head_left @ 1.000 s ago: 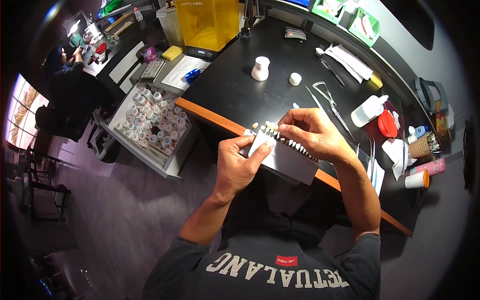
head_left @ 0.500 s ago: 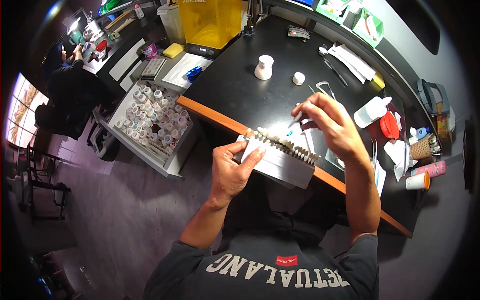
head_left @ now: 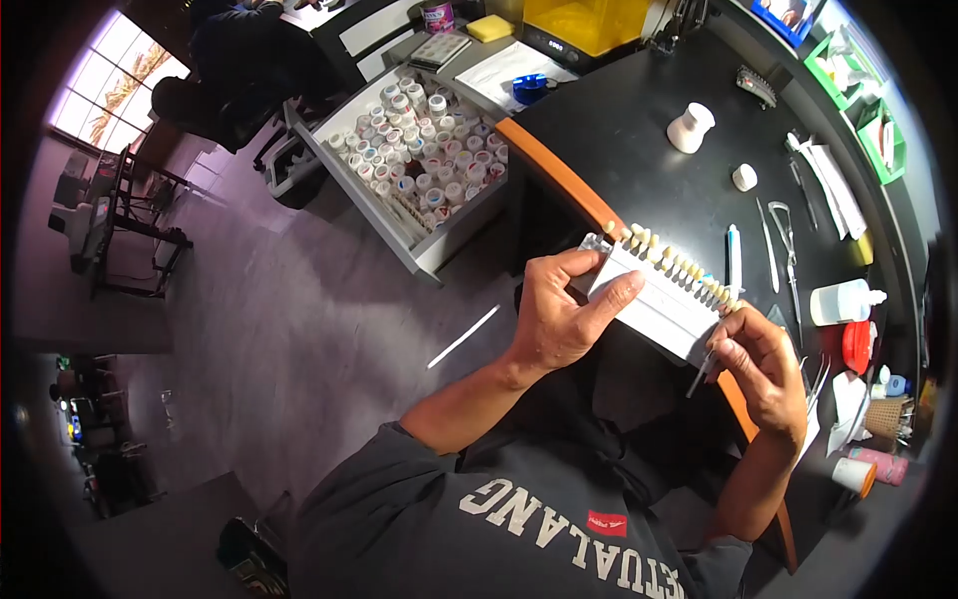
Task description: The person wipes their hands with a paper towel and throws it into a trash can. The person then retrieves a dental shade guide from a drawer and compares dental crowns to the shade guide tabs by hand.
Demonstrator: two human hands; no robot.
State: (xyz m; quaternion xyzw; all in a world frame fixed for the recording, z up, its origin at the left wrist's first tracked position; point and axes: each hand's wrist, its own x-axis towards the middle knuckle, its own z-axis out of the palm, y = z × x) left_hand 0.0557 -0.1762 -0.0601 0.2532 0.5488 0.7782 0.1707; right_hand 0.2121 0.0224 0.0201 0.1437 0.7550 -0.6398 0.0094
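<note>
My left hand (head_left: 564, 314) grips a dental shade guide (head_left: 654, 311), a white metallic holder with a row of tooth-coloured tabs along its upper edge. The thumb presses on its front face, and the fingers go behind it. At the guide's right end, my right hand (head_left: 763, 369) pinches a slim grey stick-like piece (head_left: 698, 382) that points down below the fingers. Those fingers are also close against the last tabs; whether they touch them is hard to tell. Beyond the guide, a slim white tube (head_left: 734, 258) lies on the black table.
A white bottle (head_left: 690, 128) and small white jar (head_left: 743, 178) stand on the table (head_left: 639, 110). Metal tools (head_left: 788, 245), a clear bottle (head_left: 843, 301) and a red lid (head_left: 856, 344) lie to the right. An open drawer (head_left: 449, 250) of small jars juts out left; a person (head_left: 254, 55) sits beyond.
My right hand has come down from above the tabs to the guide's right end. The view has swung, so the table and drawer sit farther right. The left hand keeps its hold.
</note>
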